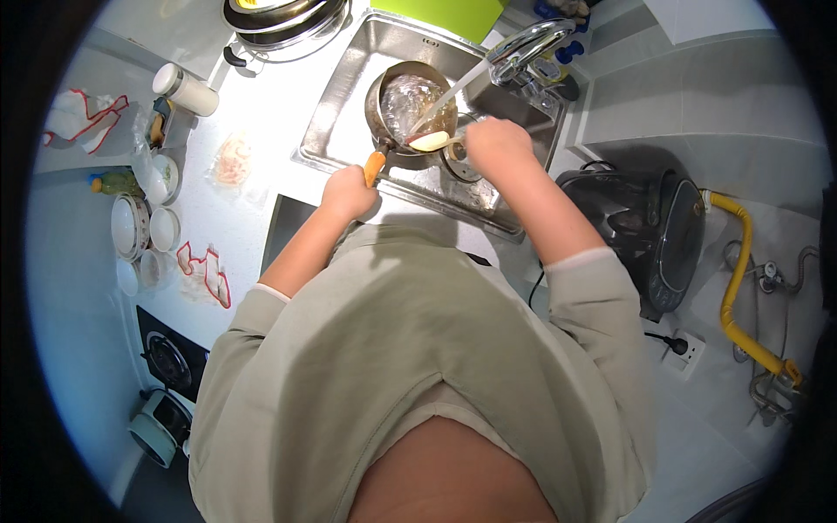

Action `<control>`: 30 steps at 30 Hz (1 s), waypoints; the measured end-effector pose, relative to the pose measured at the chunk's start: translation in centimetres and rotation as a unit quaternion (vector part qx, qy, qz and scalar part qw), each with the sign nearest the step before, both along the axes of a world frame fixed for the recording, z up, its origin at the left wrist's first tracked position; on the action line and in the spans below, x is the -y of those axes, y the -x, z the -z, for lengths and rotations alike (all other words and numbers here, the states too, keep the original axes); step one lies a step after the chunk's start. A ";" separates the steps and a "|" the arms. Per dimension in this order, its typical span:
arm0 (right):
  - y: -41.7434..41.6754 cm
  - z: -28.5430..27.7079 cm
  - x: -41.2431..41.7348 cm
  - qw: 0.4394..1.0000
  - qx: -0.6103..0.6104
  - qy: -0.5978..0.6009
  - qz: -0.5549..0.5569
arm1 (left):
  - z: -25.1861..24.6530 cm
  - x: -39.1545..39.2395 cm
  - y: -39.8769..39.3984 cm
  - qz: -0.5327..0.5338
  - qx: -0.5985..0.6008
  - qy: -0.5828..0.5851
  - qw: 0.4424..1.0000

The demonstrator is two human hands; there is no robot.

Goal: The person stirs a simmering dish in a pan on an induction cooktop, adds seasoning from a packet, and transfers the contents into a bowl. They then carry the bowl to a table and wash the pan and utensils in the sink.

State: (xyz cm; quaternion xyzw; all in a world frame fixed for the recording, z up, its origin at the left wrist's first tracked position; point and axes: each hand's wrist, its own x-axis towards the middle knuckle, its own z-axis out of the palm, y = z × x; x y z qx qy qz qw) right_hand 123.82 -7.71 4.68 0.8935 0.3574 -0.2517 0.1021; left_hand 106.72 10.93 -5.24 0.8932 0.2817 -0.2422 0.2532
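Note:
A metal saucepan (375, 108) sits in the stainless steel sink (329, 131), tilted slightly, with water churning inside it. Around its orange handle (374, 168) the fingers of my left hand (350, 189) are closed. My right hand (500, 147) grips the handle of a cream-headed utensil (429, 141), perhaps a brush or spatula, whose head rests at the pan's near rim. From the chrome faucet (529, 46) a stream of water (451, 97) runs into the pan. Beside the pan, partly hidden by my right hand, is the round sink drain fitting (463, 171).
Stacked pans (288, 29) stand left of the sink, and a green board (444, 16) lies behind it. A dark appliance (628, 222) is at right. On the left counter are bowls (165, 229), a plastic bag of food (233, 160), a red-edged cloth (206, 274) and a white-lidded jar (186, 90).

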 end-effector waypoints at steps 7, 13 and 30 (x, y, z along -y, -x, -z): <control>0.3 1.4 -2.3 1.000 0.027 0.014 -0.007 | -0.7 0.2 -0.3 0.005 -0.022 0.018 1.000; 0.2 7.1 -0.3 0.980 0.149 -0.115 -0.066 | -1.3 0.1 -0.3 -0.050 -0.069 0.136 0.987; -0.9 1.1 0.1 0.996 -0.024 -0.088 0.005 | -2.8 -2.6 -1.9 -0.140 -0.029 0.193 0.971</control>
